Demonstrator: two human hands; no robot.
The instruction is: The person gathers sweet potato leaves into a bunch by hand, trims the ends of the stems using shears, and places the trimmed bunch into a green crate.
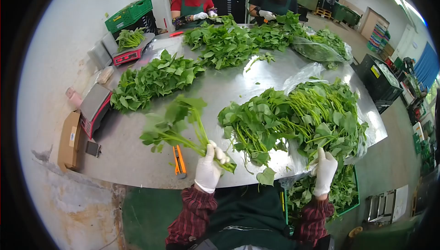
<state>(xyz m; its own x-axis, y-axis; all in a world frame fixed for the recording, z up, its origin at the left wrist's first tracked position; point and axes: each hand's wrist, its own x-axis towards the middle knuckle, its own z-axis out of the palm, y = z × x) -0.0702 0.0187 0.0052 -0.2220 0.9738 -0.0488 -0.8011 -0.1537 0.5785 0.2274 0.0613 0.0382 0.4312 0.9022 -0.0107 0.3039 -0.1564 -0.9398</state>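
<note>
My left hand, in a white glove, is closed around the stems of a bunch of leafy greens, its leaves fanning up and to the left over the metal table. The leaves are slightly blurred. At the near edge of a large pile of long-stemmed greens, my right hand, also gloved, has its fingers drawn together against the stems and plastic. What lies between those fingers is hidden. An orange box cutter rests on the table just left of my left hand.
The metal table carries a row of greens, more heaps farther back, and red scales along the left wall. A green crate of greens stands below my right hand. Two people work across the table.
</note>
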